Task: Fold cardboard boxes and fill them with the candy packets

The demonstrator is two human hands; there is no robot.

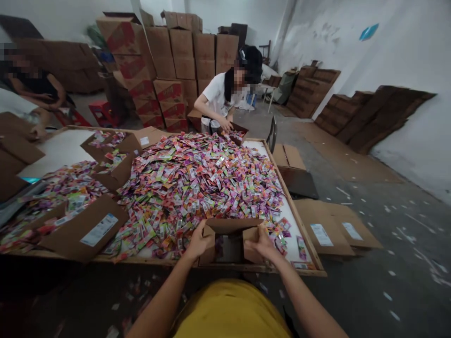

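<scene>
Between my two hands, at the near edge of the table, is an open cardboard box (225,226). My left hand (200,240) grips its left side, fingers wrapped over the cardboard. On the opposite side my right hand (261,241) is closed on the flap, with the thumb inside. Part of the box's inside looks dark, and I cannot tell whether anything lies in it. Just beyond it spreads a big heap of small colourful packets (197,183), pink, purple, orange and green.
A wood-rimmed table (299,225) bears the heap. Left stand a labelled carton (88,230) and packet-filled boxes (120,173). Across the table, a person (220,96) handles another box. Flattened cartons (327,230) lie at right; stacked cartons (179,51) stand behind. Another person (38,89) sits far left.
</scene>
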